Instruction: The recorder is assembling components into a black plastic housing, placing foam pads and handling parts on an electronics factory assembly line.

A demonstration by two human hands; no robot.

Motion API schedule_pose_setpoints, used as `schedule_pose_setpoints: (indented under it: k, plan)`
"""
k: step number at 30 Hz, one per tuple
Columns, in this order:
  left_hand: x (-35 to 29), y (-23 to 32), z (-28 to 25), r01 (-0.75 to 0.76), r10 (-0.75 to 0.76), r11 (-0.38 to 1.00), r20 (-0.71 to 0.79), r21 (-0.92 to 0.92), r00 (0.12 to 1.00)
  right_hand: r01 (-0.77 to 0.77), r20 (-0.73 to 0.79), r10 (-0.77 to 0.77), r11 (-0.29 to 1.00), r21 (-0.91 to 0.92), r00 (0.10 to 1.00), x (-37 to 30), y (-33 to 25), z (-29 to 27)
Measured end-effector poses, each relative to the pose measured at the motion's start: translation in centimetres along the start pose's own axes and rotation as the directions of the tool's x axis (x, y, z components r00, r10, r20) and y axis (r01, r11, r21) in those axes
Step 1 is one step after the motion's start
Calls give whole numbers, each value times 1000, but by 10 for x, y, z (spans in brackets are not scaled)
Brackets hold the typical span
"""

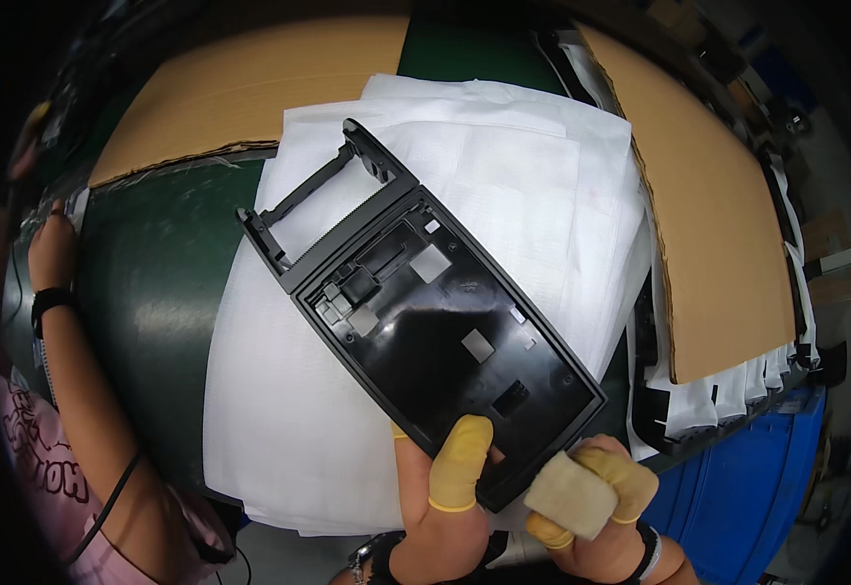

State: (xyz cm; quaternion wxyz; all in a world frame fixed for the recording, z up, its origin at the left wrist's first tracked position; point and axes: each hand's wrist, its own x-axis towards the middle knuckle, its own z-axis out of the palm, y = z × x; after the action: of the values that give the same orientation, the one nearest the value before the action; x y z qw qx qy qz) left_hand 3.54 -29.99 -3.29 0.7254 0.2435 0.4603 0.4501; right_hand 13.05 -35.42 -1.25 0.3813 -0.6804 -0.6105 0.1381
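A black plastic housing [416,366] with an open frame at its far left end is held at a slant over white sheets. My left hand [453,492] grips its near end, the thumb in a yellow finger cot lying on the inner face and the other fingers mostly hidden beneath. Several small pale patches and cut-outs show inside the housing. Beside its near right corner, my right hand [628,487] is closed round a folded beige cloth pad [574,495], with yellow cots on the fingers. The pad appears close to the housing's edge; I cannot tell whether they touch.
Stacked white foam sheets [270,409] lie on a green tabletop [162,263]. Cardboard [260,73] covers the far left, and another cardboard sheet [708,224] tops wrapped parts at right. A blue bin [737,487] stands lower right. Another person's arm [94,390] is at left.
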Motion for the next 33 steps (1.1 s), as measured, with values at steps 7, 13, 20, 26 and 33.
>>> schedule_pose_setpoints:
  k: [7,13,20,26,33]
  plan:
    - [1,-4,3,-15,15,998,4,-63,1000,-5,0,5,1000,-27,1000,-7,3,0]
    - [3,-10,-1,-10,25,985,83,-172,996,124,144,-62,872,-474,988,-21,22,-9]
    - [-9,11,3,53,-40,975,65,-217,997,47,455,-121,984,171,882,-41,40,-19]
    - [-9,30,2,164,-114,908,149,-386,982,107,409,-129,991,75,903,-40,34,-14]
    - [-11,30,-4,280,-156,820,276,-500,948,286,284,-257,956,-66,924,-43,45,-9]
